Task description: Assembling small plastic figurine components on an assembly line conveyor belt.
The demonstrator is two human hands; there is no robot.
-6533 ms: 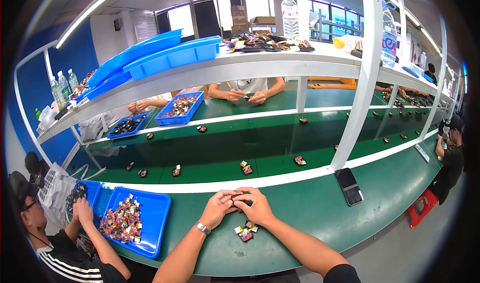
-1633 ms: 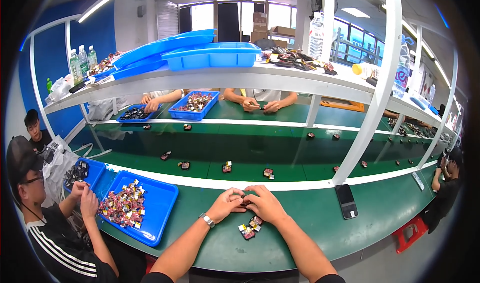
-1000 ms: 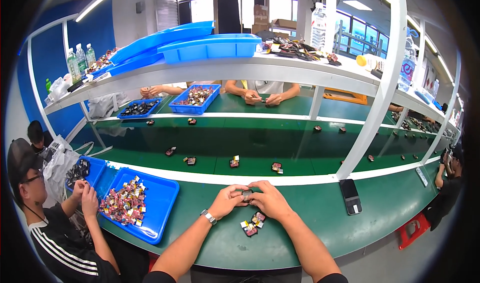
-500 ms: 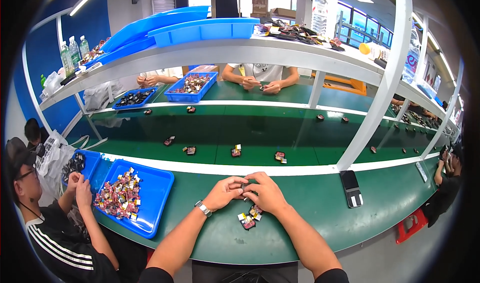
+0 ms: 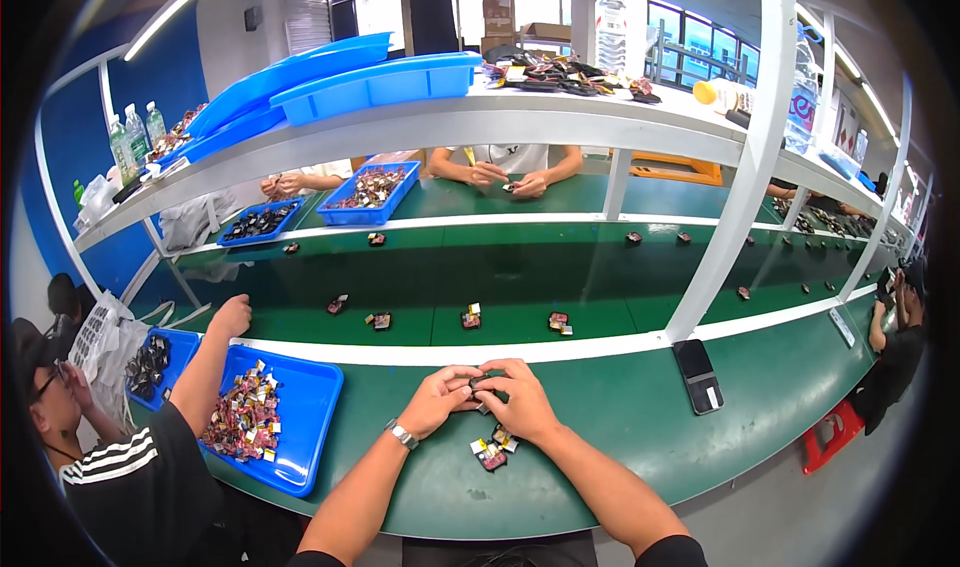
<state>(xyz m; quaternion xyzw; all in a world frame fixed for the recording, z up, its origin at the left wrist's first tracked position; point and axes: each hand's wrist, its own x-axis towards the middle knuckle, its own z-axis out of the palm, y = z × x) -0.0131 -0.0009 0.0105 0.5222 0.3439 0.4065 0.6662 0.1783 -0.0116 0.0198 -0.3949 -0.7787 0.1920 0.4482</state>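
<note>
My left hand [image 5: 438,403] and my right hand [image 5: 520,403] meet over the green bench, both closed with fingertips pinched together. Between them is a small dark part [image 5: 477,380], mostly covered by the fingers, so its exact kind is unclear. A wristwatch is on my left wrist. Just below my hands lie a couple of small red-and-black electronic modules [image 5: 490,454] with white and yellow tabs.
A blue tray [image 5: 318,422] heaped with similar modules stands to my left, beside a blue tray of black parts [image 5: 160,362]. A co-worker's arm [image 5: 205,362] reaches over them. Modules sit along the green belt [image 5: 515,287]. A phone-like black object [image 5: 697,372] lies right, near a white post [image 5: 735,187].
The co-worker at left has stretched an arm out toward the belt. My hands stay together on the small dark part, fingers slightly shifted. The view has moved a little.
</note>
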